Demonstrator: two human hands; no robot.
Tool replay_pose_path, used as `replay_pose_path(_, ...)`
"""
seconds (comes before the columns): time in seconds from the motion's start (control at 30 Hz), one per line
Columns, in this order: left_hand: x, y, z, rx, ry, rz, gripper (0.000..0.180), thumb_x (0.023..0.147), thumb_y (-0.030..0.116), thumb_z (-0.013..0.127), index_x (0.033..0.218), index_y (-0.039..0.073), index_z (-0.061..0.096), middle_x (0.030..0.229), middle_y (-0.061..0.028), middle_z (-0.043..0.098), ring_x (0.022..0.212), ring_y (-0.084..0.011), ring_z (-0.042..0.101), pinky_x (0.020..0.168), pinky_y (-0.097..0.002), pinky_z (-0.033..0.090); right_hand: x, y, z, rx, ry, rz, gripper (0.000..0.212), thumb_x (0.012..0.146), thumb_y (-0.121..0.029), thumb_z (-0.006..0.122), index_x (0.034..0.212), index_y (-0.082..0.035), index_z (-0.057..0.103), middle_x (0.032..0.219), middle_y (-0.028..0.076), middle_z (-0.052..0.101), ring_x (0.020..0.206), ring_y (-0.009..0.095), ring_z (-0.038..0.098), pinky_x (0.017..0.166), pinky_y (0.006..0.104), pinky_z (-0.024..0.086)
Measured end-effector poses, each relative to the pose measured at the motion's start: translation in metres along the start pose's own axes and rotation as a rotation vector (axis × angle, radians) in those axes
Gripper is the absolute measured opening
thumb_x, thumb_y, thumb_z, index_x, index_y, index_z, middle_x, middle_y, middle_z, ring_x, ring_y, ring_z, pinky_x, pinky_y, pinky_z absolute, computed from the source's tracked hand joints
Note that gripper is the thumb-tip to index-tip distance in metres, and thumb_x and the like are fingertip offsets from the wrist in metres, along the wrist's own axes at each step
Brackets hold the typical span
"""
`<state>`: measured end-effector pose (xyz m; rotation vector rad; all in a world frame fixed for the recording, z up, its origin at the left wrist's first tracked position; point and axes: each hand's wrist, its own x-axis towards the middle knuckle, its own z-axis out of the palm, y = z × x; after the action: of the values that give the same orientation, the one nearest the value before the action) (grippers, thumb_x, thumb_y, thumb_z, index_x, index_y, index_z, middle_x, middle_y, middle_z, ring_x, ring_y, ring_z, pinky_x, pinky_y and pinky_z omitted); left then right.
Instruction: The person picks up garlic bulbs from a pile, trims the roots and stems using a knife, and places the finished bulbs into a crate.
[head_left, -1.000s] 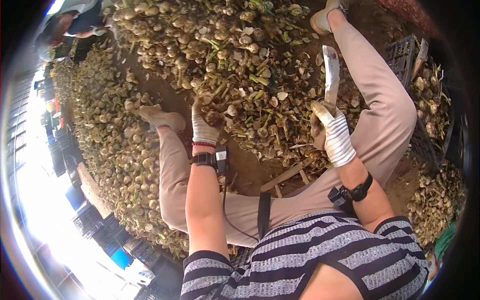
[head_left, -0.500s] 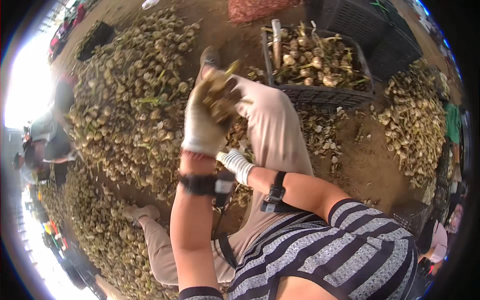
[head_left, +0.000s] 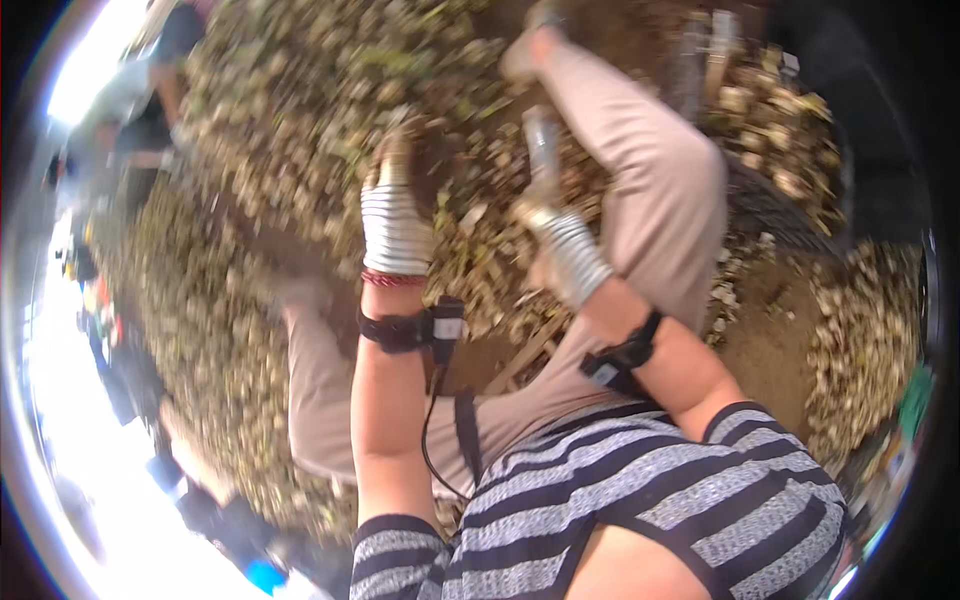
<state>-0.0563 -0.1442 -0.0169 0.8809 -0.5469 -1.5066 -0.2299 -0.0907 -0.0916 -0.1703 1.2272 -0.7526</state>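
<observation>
My left hand (head_left: 397, 215), in a white striped glove with dirty fingertips, reaches over the near edge of a large heap of garlic bulbs (head_left: 290, 150) with stems. Its fingers are smeared by motion, so whether they hold any garlic is unclear. To its right, beside my bent knee, is my right hand (head_left: 565, 240) in a matching glove. It is closed on a pale grey, elongated tool (head_left: 541, 145) that points away from me; blur hides its exact kind. Loose garlic skins and stem scraps (head_left: 480, 260) lie between the hands.
A black plastic crate (head_left: 780, 200) holding garlic stands beyond my right knee. Another garlic pile (head_left: 865, 345) lies at the right. My bent legs frame the work area. Another person (head_left: 140, 100) is at the far left, blurred.
My left hand, earlier raised near my knee with a clump of garlic, is now lower over the heap. My right hand, earlier mostly hidden behind it, shows with the tool. The view has shifted.
</observation>
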Motion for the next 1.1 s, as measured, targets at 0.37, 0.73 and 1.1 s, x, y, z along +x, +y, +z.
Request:
replay_pose_path(0.37, -0.069, -0.065, -0.256, 1.741, 0.453, -0.343, 0.051, 0.072, 0.02, 0.074, 0.12, 0.016, 0.059, 0.122, -0.0147, 0.058, 0.112, -0.0335, 0.056, 0.093, -0.0399, 0.045, 0.002, 0.016, 0.029, -0.127, -0.045, -0.066, 0.013, 0.086, -0.024, 0.065, 0.084, -0.012, 0.06, 0.063, -0.002, 0.055, 0.047, 0.009, 0.048, 0.042, 0.0241, 0.04)
replay_pose_path(0.73, -0.079, -0.085, -0.271, 1.011, 0.384, -0.357, 0.044, 0.076, 0.021, 0.07, 0.115, 0.007, 0.057, 0.094, -0.0118, 0.061, 0.081, -0.0228, 0.059, 0.08, -0.0345, 0.049, 0.005, 0.028, 0.042, -0.249, -0.009, -0.088, 0.017, 0.083, -0.024, 0.07, 0.086, -0.011, 0.061, 0.061, -0.001, 0.057, 0.045, 0.008, 0.049, 0.041, 0.0224, 0.04)
replay_pose_path(1.1, -0.089, -0.13, -0.221, 1.837, 0.082, -0.828, 0.067, 0.075, 0.013, 0.072, 0.135, 0.017, 0.043, 0.14, -0.0203, 0.039, 0.109, -0.0342, 0.058, 0.086, -0.0403, 0.052, 0.001, 0.029, 0.031, -0.407, -0.019, -0.034, 0.023, 0.08, -0.027, 0.073, 0.09, -0.01, 0.062, 0.065, -0.001, 0.058, 0.05, 0.008, 0.052, 0.043, 0.0227, 0.041)
